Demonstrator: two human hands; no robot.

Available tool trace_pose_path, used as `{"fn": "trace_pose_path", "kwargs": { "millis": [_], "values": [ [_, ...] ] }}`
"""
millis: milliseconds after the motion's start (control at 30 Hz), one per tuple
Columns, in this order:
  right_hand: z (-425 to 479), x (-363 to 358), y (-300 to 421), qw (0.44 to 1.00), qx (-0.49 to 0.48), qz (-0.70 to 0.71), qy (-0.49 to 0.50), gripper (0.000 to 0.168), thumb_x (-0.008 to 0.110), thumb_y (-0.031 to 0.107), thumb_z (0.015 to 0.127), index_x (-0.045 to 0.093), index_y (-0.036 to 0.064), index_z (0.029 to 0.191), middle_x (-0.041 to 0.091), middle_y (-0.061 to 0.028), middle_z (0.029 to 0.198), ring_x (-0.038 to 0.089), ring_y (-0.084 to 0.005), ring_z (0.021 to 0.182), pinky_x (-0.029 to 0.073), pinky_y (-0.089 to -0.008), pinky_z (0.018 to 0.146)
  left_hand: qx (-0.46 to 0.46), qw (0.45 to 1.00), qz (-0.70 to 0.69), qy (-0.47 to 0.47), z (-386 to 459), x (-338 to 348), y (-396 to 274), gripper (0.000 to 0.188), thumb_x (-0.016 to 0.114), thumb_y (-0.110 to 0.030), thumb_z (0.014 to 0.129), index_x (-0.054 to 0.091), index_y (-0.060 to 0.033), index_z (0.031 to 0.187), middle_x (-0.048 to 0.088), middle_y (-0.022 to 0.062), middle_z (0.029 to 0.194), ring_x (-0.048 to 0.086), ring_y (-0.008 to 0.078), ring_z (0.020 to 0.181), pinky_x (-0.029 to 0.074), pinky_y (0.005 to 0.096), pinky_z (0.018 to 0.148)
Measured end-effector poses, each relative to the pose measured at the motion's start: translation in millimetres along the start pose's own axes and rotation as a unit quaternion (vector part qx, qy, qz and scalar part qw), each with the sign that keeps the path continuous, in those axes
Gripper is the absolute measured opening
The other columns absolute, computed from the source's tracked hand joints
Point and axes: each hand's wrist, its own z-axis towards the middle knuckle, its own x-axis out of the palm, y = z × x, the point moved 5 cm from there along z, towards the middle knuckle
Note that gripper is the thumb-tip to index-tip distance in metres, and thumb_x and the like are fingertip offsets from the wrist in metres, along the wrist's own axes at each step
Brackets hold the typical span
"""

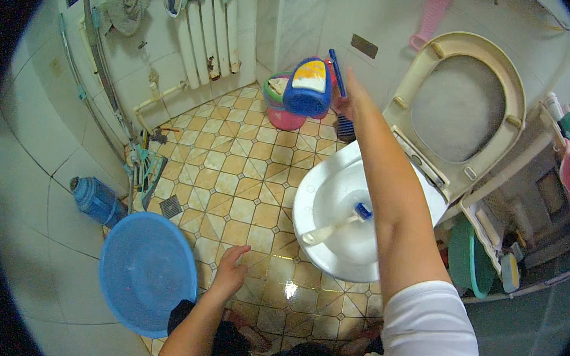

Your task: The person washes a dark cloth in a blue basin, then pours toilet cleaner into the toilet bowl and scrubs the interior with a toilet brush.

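Observation:
My right hand (350, 95) reaches over the toilet bowl towards the back wall. Beside it is a large blue plastic bottle (308, 87) with a yellow and white label, apparently off the floor; whether the hand grips it is hidden. A blue handle (337, 73) stands between bottle and hand, with a dark blue striped thing (345, 128) below. My left hand (231, 272) hangs over the tiled floor, fingers apart, holding nothing. A brush with a white handle (328, 230) and blue head lies across the white toilet bowl (314, 185). The toilet seat (515, 90) is raised.
A blue basin (144, 272) stands at the left by a blue cylindrical container (95, 200). Pink and green containers (284, 119) stand near the back wall. Left are a radiator (203, 41), pipes and a floor drain (171, 206). A cluttered rack (533, 278) is right of the toilet.

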Motion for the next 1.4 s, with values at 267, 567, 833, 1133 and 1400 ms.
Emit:
{"fn": "trace_pose_path", "kwargs": {
  "millis": [267,567,833,1133,1400],
  "values": [
    [-36.6,-40.5,-100.1,0.994,-0.043,-0.071,0.074,0.024,0.059,0.030,0.075,0.052,0.007,0.079,0.048,-0.0001,0.062,0.044,-0.0117,0.052,0.038,-0.0244,0.051,-0.034,0.998,0.039,0.034,8.9,-0.5,4.3,0.047,0.046,0.005,0.062,0.050,-0.0070,0.107,0.046,0.0124,0.110,0.041,0.0269,0.107,0.031,0.0325,0.093],
    [-170.7,-141.0,-95.0,0.995,-0.077,0.014,0.054,0.022,0.056,0.017,0.079,0.049,0.005,0.062,0.050,-0.0031,0.057,0.045,-0.0125,0.049,0.038,-0.0243,0.049,-0.054,0.996,0.045,0.050,1.1,17.2,-7.6,0.043,0.047,-0.001,0.066,0.050,-0.0067,0.109,0.044,0.0125,0.115,0.038,0.0256,0.112,0.029,0.0313,0.095],
    [-255.5,-55.1,-131.3,0.724,-0.440,-0.529,0.060,0.026,0.063,0.022,0.069,0.058,0.009,0.092,0.055,-0.0123,0.095,0.053,-0.0249,0.086,0.043,-0.0340,0.074,-0.063,0.998,0.024,-0.003,1.2,18.0,-7.9,0.036,0.049,-0.004,0.067,0.054,-0.0033,0.102,0.048,0.0161,0.108,0.044,0.0288,0.104,0.033,0.0332,0.091],
    [-189.3,-113.9,-80.5,0.767,-0.349,-0.537,-0.044,0.022,0.050,0.009,0.070,0.060,0.007,0.089,0.058,-0.0156,0.087,0.056,-0.0301,0.080,0.042,-0.0384,0.077,-0.037,0.998,0.051,-0.004,1.9,15.2,-6.8,0.034,0.048,-0.005,0.067,0.055,-0.0028,0.100,0.050,0.0154,0.106,0.045,0.0278,0.103,0.033,0.0325,0.091],
    [-173.4,-163.3,-15.0,0.782,-0.204,-0.588,-0.038,0.023,0.058,0.019,0.067,0.063,0.009,0.087,0.061,-0.0132,0.077,0.058,-0.0282,0.072,0.046,-0.0353,0.068,-0.045,0.998,0.038,0.027,3.7,22.9,-18.8,0.038,0.046,-0.004,0.066,0.053,-0.0029,0.103,0.047,0.0139,0.110,0.041,0.0265,0.107,0.030,0.0316,0.093]
  ]
}}
